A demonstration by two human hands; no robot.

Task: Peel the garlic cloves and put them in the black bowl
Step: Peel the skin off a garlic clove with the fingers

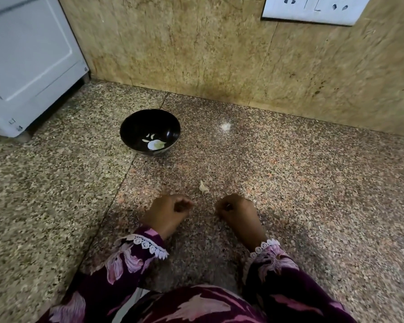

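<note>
Left hand [167, 213] and right hand [234, 209] are resting on the granite counter [301, 183] with fingers curled; whether either is holding anything cannot be told. A garlic clove [203, 187] is lying just beyond them. Farther back, the black bowl [150, 132] is holding peeled cloves [155, 143].

Single head-worn wide-angle view, aimed forward and down at a granite counter [289, 183], hands seen close at six o'clock, wall [196, 47] met at twelve o'clock

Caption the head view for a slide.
Both hands, left and right, curled on speckled granite counter; glossy black bowl holds peeled garlic cloves.
</note>
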